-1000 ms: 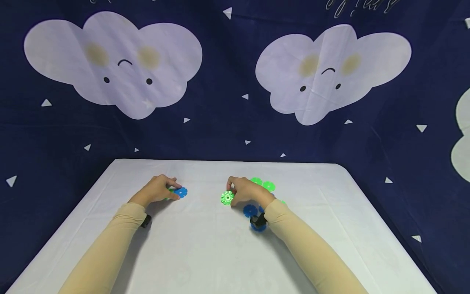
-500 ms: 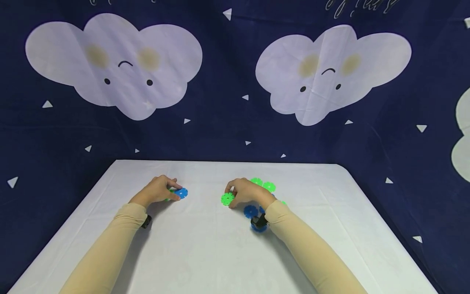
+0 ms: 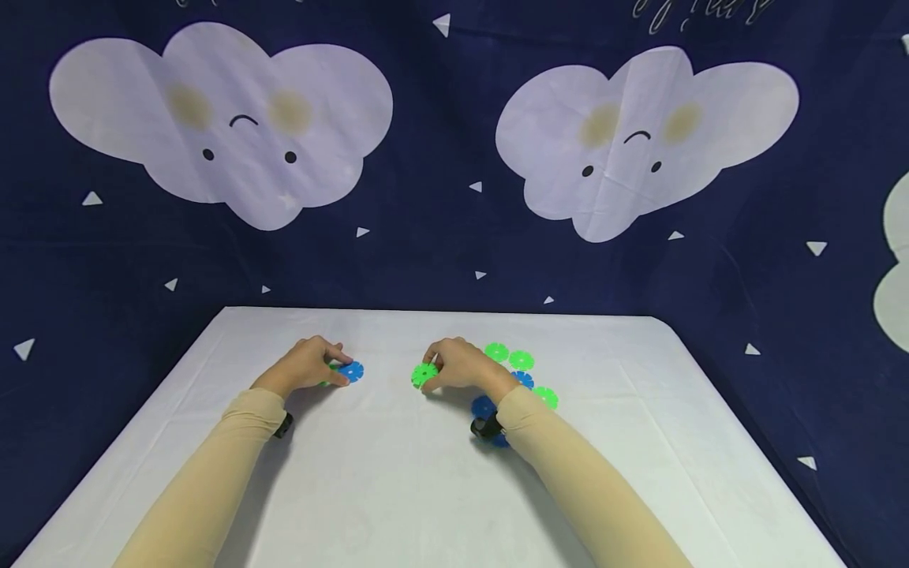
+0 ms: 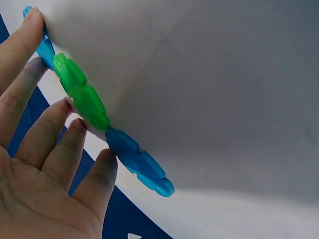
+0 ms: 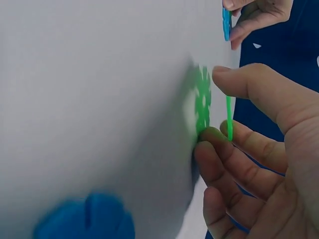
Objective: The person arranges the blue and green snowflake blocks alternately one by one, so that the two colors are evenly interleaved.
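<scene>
My left hand (image 3: 307,364), at the left of the white table, pinches a blue snowflake disc (image 3: 351,371) between thumb and index finger. In the left wrist view a green disc (image 4: 81,92) sits between blue discs in a row, with another blue disc (image 4: 140,162) at its lower end. My right hand (image 3: 460,364) pinches a green snowflake disc (image 3: 424,375) near the table's middle. The right wrist view has this held disc (image 5: 229,117) edge-on. Close beside it, a second green disc (image 5: 203,99) lies on the table by the fingertips.
Right of the right hand lie several loose discs, among them a green disc (image 3: 521,360), another green disc (image 3: 546,397) and a blue disc (image 3: 483,407). The right wrist camera (image 3: 486,427) partly covers a blue one. A dark blue cloth (image 3: 440,260) hangs behind the white table (image 3: 383,489).
My right hand has shifted slightly left and away from me with the green disc, uncovering more of the discs at the right. My left hand stays in place.
</scene>
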A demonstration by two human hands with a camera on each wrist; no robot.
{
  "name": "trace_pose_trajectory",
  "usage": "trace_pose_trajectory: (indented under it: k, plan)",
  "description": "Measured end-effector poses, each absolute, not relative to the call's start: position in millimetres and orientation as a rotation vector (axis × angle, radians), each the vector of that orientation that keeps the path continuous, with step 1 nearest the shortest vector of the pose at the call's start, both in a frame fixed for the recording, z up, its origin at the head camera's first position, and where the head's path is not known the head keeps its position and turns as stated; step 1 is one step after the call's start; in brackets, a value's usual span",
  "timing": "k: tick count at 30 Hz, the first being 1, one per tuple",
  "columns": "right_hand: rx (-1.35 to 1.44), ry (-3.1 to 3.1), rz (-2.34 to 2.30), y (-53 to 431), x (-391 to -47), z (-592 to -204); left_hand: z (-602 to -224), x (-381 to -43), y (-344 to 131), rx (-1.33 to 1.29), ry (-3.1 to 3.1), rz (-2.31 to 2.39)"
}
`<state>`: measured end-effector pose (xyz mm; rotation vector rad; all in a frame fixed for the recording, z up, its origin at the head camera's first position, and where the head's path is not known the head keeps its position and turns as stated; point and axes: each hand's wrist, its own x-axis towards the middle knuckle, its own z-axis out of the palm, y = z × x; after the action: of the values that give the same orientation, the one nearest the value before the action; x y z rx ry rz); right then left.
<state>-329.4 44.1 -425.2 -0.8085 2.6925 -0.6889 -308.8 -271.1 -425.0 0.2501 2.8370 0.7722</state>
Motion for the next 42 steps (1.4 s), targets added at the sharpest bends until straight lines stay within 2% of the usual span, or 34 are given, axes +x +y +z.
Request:
trace_pose_trajectory:
  k: [18, 42]
  plan:
    - [-0.707, 2.795, -0.75, -13, -336, -440, -425, -305, -269, 0.255, 2.836, 0.772]
    - [-0.592, 2.782, -0.795, -50, -334, -441, -422, -307, -268, 0.248, 2.827, 0.786]
